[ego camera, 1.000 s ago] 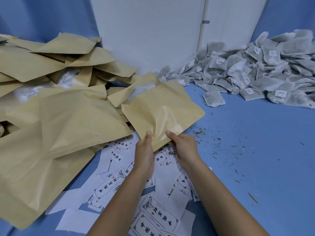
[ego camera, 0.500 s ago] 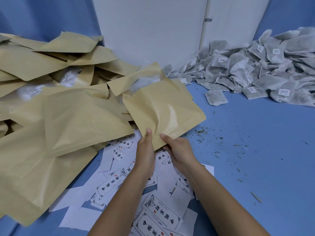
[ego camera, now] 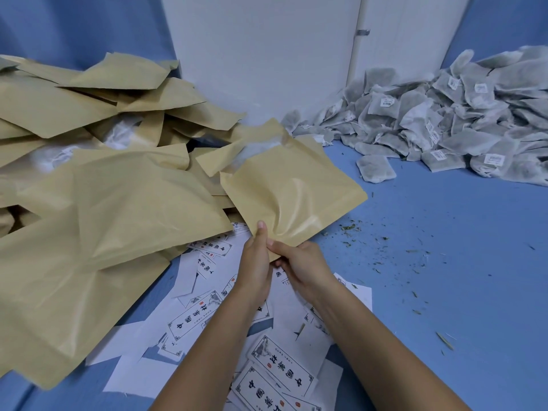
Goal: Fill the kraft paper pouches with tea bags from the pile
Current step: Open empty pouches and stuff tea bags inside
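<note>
The left hand (ego camera: 255, 271) and right hand (ego camera: 302, 268) each close their grip on the near corner of a kraft pouch (ego camera: 293, 197), held up at centre over the blue tabletop (ego camera: 444, 277). The tea bag pile (ego camera: 444, 126) lies far right, well apart from it. More pouches (ego camera: 103, 188) heap on the left, and printed labels (ego camera: 275, 366) lie near.

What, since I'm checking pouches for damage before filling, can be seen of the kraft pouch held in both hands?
The kraft paper pouch is tan, roughly square and flat, with a slightly glossy face. Creases fan out from its near corner, where the left hand and right hand pinch it, left thumb on top. It is held tilted above the printed labels, beside the pile of pouches. No tear shows; its contents cannot be told.
</note>
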Demonstrator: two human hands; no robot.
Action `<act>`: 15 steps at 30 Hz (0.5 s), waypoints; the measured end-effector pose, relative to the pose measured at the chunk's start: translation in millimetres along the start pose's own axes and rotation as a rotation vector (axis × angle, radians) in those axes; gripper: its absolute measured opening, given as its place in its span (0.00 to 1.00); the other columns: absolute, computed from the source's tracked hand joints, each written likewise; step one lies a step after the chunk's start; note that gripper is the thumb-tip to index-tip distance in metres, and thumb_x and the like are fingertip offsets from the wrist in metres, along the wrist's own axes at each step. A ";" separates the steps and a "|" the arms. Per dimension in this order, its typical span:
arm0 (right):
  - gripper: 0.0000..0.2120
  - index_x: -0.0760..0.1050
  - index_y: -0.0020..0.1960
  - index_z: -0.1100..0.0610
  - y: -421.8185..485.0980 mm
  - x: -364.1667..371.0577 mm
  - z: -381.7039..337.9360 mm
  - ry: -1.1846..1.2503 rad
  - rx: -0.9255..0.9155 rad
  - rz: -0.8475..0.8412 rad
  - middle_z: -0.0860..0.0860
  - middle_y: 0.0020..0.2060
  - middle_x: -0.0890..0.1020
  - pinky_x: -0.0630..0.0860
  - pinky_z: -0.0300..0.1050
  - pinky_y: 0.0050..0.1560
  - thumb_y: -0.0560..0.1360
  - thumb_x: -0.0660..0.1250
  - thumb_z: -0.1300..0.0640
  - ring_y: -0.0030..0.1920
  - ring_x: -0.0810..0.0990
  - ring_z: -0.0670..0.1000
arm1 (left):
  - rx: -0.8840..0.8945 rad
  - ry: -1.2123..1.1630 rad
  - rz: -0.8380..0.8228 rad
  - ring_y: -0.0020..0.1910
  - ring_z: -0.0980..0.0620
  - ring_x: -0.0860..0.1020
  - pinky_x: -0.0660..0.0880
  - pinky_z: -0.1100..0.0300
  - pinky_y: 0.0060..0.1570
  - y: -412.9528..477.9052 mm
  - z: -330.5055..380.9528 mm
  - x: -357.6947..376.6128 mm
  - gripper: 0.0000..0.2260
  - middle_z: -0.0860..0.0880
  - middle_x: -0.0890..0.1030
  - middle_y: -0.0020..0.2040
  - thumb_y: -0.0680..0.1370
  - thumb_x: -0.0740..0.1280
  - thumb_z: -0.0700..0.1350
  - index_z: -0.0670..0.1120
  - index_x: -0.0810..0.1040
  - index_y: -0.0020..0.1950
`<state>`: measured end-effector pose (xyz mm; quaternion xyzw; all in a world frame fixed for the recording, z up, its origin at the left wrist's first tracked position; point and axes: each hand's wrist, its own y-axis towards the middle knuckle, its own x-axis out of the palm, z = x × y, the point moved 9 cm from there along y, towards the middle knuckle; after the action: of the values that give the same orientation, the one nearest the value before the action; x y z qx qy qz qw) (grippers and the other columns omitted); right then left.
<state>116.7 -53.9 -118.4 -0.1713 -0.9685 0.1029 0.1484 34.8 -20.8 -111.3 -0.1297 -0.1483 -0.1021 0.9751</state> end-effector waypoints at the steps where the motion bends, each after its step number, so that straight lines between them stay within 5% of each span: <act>1: 0.19 0.69 0.25 0.58 -0.9 0.6 -3.7 -0.015 0.004 -0.021 0.50 0.21 0.70 0.69 0.36 0.30 0.71 0.73 0.60 0.23 0.70 0.48 | 0.023 0.006 0.015 0.41 0.47 0.77 0.69 0.58 0.34 -0.5 2.7 -1.7 0.16 0.45 0.82 0.48 0.82 0.55 0.53 0.44 0.77 0.52; 3: 0.10 0.77 0.36 0.62 1.6 -5.4 -14.1 -0.007 -0.023 -0.040 0.53 0.27 0.78 0.71 0.37 0.29 0.73 0.71 0.57 0.25 0.74 0.48 | 0.080 0.041 0.054 0.44 0.48 0.81 0.74 0.58 0.39 0.0 9.2 -8.8 0.13 0.46 0.84 0.47 0.82 0.57 0.52 0.47 0.78 0.51; 5: 0.10 0.79 0.43 0.63 9.3 -27.9 -29.6 -0.029 -0.093 0.047 0.54 0.32 0.82 0.74 0.40 0.33 0.73 0.71 0.56 0.30 0.78 0.51 | 0.142 0.164 0.084 0.38 0.64 0.80 0.73 0.71 0.36 -0.7 16.5 -16.5 0.11 0.57 0.84 0.39 0.82 0.57 0.53 0.52 0.77 0.47; 7: 0.16 0.77 0.47 0.72 14.1 -44.9 -38.8 0.011 -0.148 0.117 0.61 0.42 0.84 0.80 0.51 0.45 0.71 0.73 0.58 0.41 0.83 0.62 | 0.183 0.269 0.092 0.30 0.71 0.76 0.68 0.74 0.28 -3.4 20.6 -17.6 0.11 0.60 0.81 0.33 0.82 0.57 0.54 0.55 0.74 0.42; 9: 0.22 0.73 0.51 0.78 13.9 -48.9 -36.1 0.068 -0.112 0.131 0.68 0.51 0.80 0.75 0.63 0.59 0.69 0.74 0.62 0.50 0.81 0.67 | 0.201 0.313 0.102 0.28 0.71 0.74 0.67 0.74 0.26 -4.6 21.7 -17.1 0.12 0.57 0.79 0.33 0.82 0.58 0.53 0.54 0.73 0.40; 15: 0.04 0.78 0.40 0.65 17.1 -57.2 -35.4 0.346 -0.075 0.133 0.56 0.40 0.85 0.80 0.41 0.46 0.73 0.69 0.66 0.42 0.84 0.52 | 0.285 0.349 0.139 0.26 0.68 0.72 0.65 0.78 0.25 -1.5 35.1 -20.2 0.11 0.58 0.75 0.34 0.82 0.58 0.49 0.51 0.75 0.42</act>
<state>184.7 -53.6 -104.1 -0.2554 -0.9183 0.0455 0.2990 6.3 -8.9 -85.0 0.0189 0.0188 -0.0338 0.9991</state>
